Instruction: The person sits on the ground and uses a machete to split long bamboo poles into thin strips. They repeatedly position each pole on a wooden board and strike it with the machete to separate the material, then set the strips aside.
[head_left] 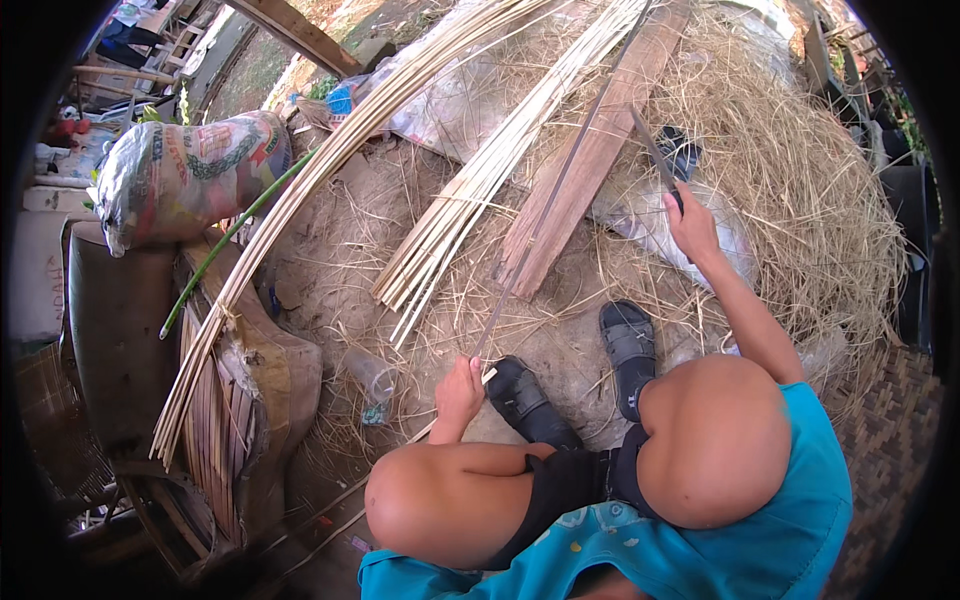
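My left hand is closed around a long, thin, dark bamboo strip, which runs up and away over a brown wooden plank. A pale strip end sticks out beside the same hand; whether the fingers grip it too I cannot tell. My right hand is wrapped round the handle of a knife, its dark blade pointing up and away, right of the plank and apart from the strip. Left of the plank lies a bundle of pale split bamboo strips.
A heap of thin shavings spreads on the right. At left, a longer bundle of strips and a green stem lean over a worn brown seat. A stuffed sack rests behind it. A clear plastic cup lies near my left hand.
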